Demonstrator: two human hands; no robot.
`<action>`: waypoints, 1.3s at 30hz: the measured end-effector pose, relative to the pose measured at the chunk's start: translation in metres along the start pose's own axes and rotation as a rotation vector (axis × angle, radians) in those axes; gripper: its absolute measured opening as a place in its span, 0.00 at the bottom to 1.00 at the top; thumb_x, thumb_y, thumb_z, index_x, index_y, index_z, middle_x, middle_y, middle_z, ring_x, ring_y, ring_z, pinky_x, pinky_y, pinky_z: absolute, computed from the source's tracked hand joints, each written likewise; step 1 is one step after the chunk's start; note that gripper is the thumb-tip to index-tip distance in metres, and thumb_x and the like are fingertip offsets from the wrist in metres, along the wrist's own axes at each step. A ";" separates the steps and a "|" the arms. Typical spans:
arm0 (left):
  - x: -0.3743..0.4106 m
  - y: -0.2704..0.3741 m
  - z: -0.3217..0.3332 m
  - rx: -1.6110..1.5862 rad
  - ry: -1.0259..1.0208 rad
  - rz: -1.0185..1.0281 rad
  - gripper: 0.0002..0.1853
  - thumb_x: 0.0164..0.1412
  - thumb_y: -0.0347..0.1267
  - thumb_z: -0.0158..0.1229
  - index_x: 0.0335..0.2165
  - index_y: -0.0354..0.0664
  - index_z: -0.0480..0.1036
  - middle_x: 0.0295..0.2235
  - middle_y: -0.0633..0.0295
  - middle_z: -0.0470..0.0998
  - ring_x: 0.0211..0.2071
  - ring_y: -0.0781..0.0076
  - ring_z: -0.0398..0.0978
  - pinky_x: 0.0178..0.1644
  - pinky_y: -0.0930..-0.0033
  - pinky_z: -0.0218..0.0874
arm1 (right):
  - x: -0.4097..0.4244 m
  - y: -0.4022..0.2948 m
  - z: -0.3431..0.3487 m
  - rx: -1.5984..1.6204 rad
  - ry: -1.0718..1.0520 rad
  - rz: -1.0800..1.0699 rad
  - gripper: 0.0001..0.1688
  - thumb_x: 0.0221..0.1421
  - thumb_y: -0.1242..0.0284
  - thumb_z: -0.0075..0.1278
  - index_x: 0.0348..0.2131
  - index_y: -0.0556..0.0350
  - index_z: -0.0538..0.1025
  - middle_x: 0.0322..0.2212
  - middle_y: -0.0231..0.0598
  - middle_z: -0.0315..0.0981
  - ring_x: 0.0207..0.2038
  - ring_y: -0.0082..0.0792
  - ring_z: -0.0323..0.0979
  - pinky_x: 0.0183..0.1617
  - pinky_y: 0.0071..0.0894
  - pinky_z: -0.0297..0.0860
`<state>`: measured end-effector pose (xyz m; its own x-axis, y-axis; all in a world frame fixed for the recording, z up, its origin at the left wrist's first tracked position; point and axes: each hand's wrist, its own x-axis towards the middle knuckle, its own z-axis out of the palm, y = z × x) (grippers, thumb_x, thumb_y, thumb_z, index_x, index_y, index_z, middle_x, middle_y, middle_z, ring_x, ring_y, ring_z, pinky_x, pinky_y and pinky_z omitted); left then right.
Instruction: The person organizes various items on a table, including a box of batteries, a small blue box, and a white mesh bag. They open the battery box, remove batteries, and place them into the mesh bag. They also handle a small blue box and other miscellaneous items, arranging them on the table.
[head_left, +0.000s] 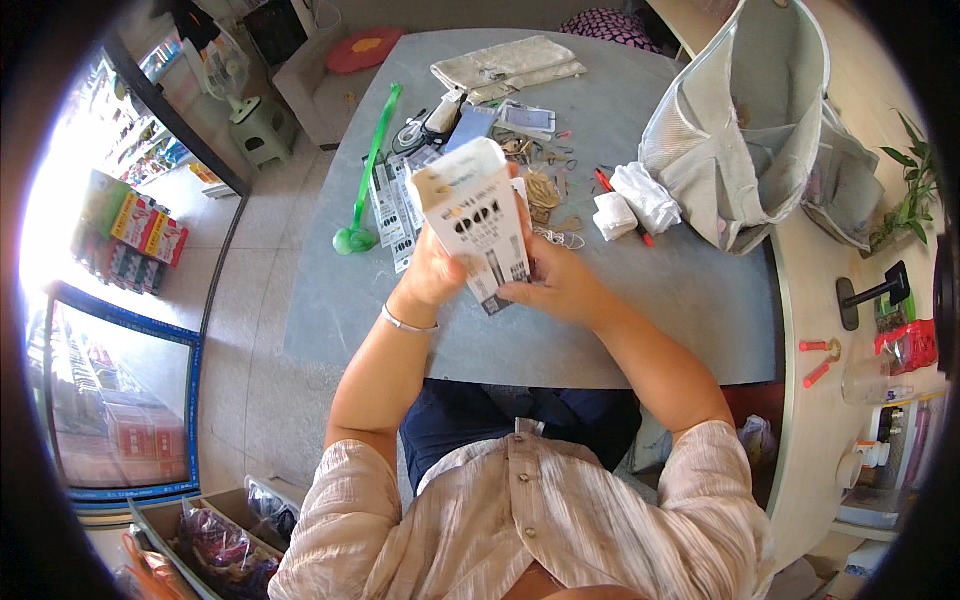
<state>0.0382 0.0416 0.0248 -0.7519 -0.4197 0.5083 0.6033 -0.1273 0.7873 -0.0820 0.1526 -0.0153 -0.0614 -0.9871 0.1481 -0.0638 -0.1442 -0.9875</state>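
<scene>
Above the grey table, I hold a stack of white printed paper slips (480, 225) between both hands. My left hand (433, 271) grips the stack's left edge, and my right hand (559, 281) is closed on its right edge with the thumb across the lower front. Dark figures and small writing cover the front slip, and the stack's far end looks slightly spread. Similar printed slips (394, 217) lie on the table beyond my left hand. Past my right hand are a coil of tan bands or cord (541, 189) and a white string (559, 238).
A green long-handled massage hammer (360, 238) lies left. Farther back are a blue box (471, 127), a white cable (411, 135), card cases (527, 118) and a folded cloth bag (506, 66). Right stand tissue packs (646, 196), a red pen (602, 180) and an open fabric bag (739, 142).
</scene>
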 end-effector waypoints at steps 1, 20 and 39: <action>-0.002 -0.001 0.002 -0.023 -0.032 0.001 0.57 0.31 0.64 0.66 0.51 0.33 0.60 0.34 0.55 0.72 0.33 0.66 0.74 0.38 0.68 0.69 | -0.003 0.002 0.002 0.046 -0.002 -0.017 0.31 0.48 0.71 0.56 0.51 0.61 0.64 0.41 0.40 0.71 0.41 0.29 0.71 0.42 0.29 0.69; -0.042 0.051 -0.071 0.195 0.403 0.261 0.54 0.34 0.64 0.63 0.50 0.33 0.62 0.34 0.54 0.72 0.35 0.67 0.74 0.36 0.71 0.71 | 0.011 0.013 -0.008 -1.381 0.157 -0.238 0.20 0.49 0.58 0.53 0.41 0.44 0.77 0.50 0.31 0.67 0.55 0.37 0.60 0.59 0.57 0.48; -0.127 0.027 -0.069 0.127 0.454 0.155 0.49 0.37 0.57 0.68 0.47 0.30 0.64 0.39 0.55 0.75 0.39 0.68 0.74 0.43 0.65 0.66 | 0.134 0.002 0.022 -1.606 0.212 -0.080 0.22 0.42 0.62 0.57 0.37 0.54 0.75 0.31 0.42 0.75 0.41 0.44 0.71 0.47 0.42 0.63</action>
<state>0.1682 0.0295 -0.0423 -0.4476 -0.7777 0.4414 0.6404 0.0658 0.7652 -0.0685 0.0180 0.0014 -0.1273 -0.9347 0.3320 -0.9844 0.1601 0.0734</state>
